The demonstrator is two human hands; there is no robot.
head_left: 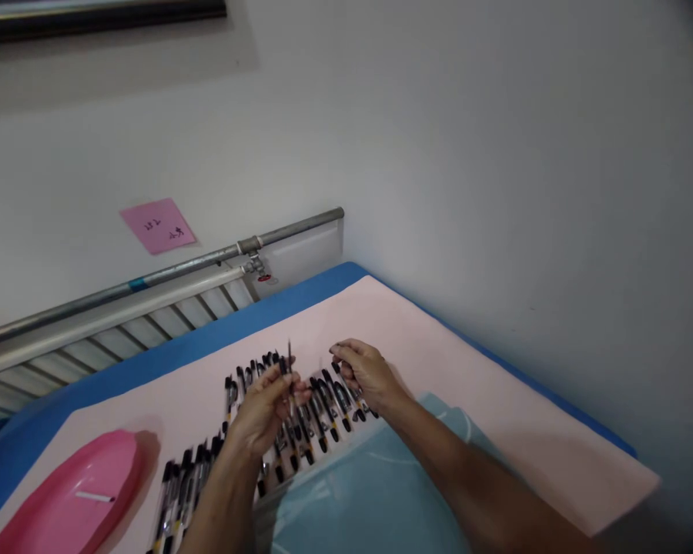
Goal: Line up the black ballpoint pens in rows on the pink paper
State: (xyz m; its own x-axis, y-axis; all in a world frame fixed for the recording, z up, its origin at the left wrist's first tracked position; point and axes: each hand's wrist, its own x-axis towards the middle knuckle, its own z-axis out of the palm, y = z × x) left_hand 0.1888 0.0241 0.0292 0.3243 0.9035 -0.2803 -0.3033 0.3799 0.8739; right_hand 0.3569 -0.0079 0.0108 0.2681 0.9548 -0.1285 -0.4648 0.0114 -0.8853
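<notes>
One pen [289, 362] stands upright lower center, the left grip [269, 404] pinching it probably for tip clearance, the right grip [365, 371] pinching a dark piece [333, 350].

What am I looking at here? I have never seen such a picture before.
There is no machine here: a person works bare-handed, and one camera worn on the head looks forward and down. Black-capped pens lie in rows on a pink sheet over a blue tabletop; at the picture's left is a pink dish with a white stick. The left hand holds a slim dark rod upright. The right hand pinches a small dark piece, too small to identify.
</notes>
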